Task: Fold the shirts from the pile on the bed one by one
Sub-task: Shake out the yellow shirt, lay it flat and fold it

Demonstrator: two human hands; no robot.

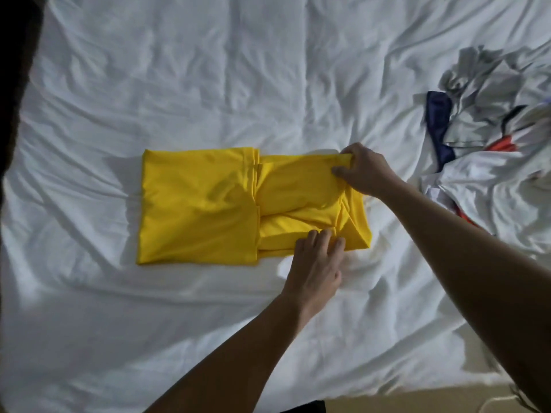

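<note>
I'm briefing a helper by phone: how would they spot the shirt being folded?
On the white bed, look mid-sheet, left of the crumpled pile. The shirt lies flat with the left hand and right hand on it. Only it is bright yellow.

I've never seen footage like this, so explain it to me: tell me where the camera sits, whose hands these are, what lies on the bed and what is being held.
There is no machine here: a person works with two bare hands. The single picture comes from a wide-angle camera worn on the person's head, looking forward and down, so the arms enter from the bottom and the right. A bed with a wrinkled white sheet fills the view. On it lies a yellow shirt, partly folded. The right hand pinches the shirt's far right corner; the left hand rests its fingers on the near edge. At the right lies the pile of shirts, crumpled and not yet folded.
</note>
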